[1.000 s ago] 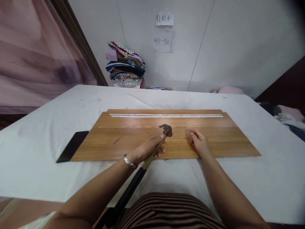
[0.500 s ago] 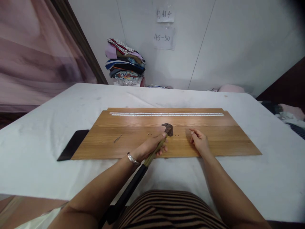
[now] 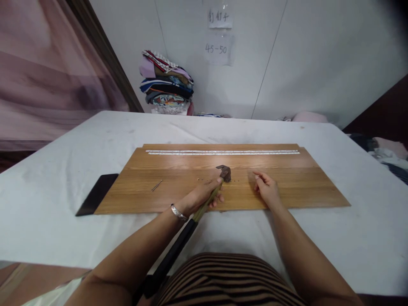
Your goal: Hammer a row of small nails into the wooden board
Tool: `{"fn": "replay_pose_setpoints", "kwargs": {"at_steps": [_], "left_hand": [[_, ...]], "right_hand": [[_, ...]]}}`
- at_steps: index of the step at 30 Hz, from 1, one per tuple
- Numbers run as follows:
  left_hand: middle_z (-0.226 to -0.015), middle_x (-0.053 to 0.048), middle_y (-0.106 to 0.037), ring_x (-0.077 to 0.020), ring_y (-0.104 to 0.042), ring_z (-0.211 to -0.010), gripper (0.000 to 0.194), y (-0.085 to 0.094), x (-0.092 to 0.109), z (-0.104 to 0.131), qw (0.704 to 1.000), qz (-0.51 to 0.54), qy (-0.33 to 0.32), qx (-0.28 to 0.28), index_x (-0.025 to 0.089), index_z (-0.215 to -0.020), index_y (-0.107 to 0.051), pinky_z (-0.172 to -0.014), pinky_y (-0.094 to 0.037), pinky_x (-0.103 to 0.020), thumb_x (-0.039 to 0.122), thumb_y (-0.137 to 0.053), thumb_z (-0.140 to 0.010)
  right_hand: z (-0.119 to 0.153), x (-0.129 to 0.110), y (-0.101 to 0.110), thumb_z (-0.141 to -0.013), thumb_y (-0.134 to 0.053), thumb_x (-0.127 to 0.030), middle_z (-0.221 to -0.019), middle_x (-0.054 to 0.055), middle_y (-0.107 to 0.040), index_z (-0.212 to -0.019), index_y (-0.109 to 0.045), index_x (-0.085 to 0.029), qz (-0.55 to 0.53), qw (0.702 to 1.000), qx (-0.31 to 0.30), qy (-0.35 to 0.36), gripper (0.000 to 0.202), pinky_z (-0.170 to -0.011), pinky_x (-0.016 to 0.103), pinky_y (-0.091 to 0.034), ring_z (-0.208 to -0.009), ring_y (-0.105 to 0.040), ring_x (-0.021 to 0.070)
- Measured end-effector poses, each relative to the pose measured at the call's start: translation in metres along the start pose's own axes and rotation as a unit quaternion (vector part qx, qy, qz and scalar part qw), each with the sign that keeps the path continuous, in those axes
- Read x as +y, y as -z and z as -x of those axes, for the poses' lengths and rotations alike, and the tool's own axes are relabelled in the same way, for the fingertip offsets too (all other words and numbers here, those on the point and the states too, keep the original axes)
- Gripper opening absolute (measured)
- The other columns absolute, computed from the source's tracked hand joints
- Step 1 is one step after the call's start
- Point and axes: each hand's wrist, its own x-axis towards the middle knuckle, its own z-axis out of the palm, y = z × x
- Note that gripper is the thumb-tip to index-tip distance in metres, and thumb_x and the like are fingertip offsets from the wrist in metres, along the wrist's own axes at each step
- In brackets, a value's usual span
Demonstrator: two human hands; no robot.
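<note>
My left hand (image 3: 205,192) grips a claw hammer (image 3: 201,210) by the upper handle, close below its rusty head. The head is over the middle of a wood-grain board (image 3: 287,189), and the black lower grip slants back toward my body. To the right, my right hand (image 3: 267,189) hovers over or rests on the board; which one I cannot tell. Its fingers are curled together, and anything between them is too small or hidden to make out. Small dark dots, perhaps nail heads, line the board on both sides of the hammer head. Two loose nails (image 3: 157,185) lie at its left.
Two white measuring strips (image 3: 223,152) run along the board's far side. A black flat piece (image 3: 97,194) sticks out at its left. White cloth covers the table (image 3: 318,148). Folded clothes (image 3: 167,85) are stacked behind it, beneath paper signs (image 3: 219,49) on the wall.
</note>
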Motion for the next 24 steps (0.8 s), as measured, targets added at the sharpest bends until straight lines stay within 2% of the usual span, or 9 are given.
{"fn": "replay_pose_setpoints", "kwargs": {"at_steps": [24], "left_hand": [[-0.064,-0.002,-0.067,-0.0061,-0.048,-0.042,0.039,-0.0034,0.0054,-0.0015,0.999,0.007,0.028,0.017,0.016,-0.095,-0.059,-0.042,-0.031,-0.02,0.054,-0.051,-0.1]], "right_hand": [[0.001,-0.0007,0.0009,-0.08,-0.059,-0.051,-0.049,-0.003,-0.054,-0.106,-0.075,-0.013,0.009,1.0,-0.009,0.008,0.048,-0.052,0.031,-0.041,-0.048,-0.051,0.0185]]}}
